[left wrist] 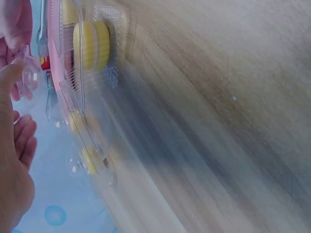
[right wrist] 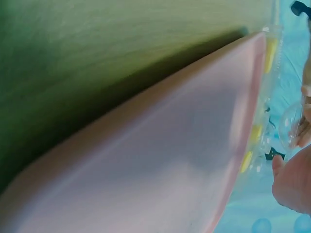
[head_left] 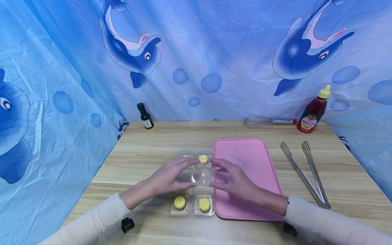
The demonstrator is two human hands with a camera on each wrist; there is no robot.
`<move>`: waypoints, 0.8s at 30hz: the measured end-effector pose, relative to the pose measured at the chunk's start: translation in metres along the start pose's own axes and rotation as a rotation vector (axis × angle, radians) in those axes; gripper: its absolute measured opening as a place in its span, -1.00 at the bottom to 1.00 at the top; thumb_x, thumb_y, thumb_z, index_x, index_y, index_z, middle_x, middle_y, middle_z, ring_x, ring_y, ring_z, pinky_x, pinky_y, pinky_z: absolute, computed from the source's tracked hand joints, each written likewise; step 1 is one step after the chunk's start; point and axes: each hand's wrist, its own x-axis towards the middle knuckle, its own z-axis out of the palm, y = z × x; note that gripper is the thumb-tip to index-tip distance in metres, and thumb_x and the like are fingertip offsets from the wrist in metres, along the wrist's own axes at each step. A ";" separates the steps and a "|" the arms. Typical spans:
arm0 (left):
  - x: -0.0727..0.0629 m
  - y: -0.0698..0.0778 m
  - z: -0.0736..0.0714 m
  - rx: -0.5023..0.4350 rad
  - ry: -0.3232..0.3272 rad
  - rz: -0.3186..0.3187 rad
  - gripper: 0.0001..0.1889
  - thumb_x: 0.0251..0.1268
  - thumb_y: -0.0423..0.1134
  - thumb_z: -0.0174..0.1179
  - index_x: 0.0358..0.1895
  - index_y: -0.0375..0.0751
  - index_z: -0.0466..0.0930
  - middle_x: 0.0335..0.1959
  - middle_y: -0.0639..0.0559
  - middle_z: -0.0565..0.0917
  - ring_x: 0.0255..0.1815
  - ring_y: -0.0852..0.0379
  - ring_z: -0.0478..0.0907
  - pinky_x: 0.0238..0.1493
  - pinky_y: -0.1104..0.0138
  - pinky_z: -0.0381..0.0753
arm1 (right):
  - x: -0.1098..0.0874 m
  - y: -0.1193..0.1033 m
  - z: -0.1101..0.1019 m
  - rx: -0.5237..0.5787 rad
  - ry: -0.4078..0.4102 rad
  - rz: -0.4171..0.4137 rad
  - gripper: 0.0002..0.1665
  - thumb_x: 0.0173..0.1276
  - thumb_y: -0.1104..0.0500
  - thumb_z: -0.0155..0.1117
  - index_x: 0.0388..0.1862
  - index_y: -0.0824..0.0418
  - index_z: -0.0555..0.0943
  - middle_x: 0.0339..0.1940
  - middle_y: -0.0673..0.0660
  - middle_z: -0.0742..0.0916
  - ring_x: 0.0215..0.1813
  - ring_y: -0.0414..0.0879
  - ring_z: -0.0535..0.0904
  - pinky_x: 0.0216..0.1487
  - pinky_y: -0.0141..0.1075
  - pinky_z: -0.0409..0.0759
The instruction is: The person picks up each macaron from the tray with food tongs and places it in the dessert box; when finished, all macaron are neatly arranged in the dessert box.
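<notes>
Between my two hands, a clear plastic dome lid point(head_left: 202, 175) is held up over the containers. My left hand point(head_left: 166, 177) pinches its left edge between thumb and fingers, and my right hand point(head_left: 234, 180) holds its right edge the same way. Below and around it, small clear containers each hold a yellow macaron. Two sit in front: a left macaron point(head_left: 179, 202) and a right macaron point(head_left: 205, 205). Farther back, another macaron point(head_left: 203, 159) shows between the fingertips; one beside it is mostly hidden by my left hand. The left wrist view shows a macaron point(left wrist: 85, 44) side-on in its container.
A pink tray point(head_left: 242, 149) lies right of the containers, under my right forearm. Metal tongs point(head_left: 313, 180) rest farther right. Along the back are a small dark bottle point(head_left: 145, 116), a whisk point(head_left: 266, 121) and a red sauce bottle point(head_left: 313, 112). A dolphin-print curtain surrounds the table.
</notes>
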 end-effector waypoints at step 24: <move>0.001 0.011 -0.001 0.009 0.067 0.110 -0.31 0.49 -0.01 0.35 0.56 -0.19 0.41 0.08 0.03 0.80 0.01 0.17 0.76 0.02 0.21 0.79 | 0.003 -0.009 -0.003 0.327 0.156 0.165 -0.87 0.30 0.49 0.43 -0.28 0.33 0.68 -0.22 0.27 0.78 -0.18 0.04 0.76 -0.10 -0.23 0.82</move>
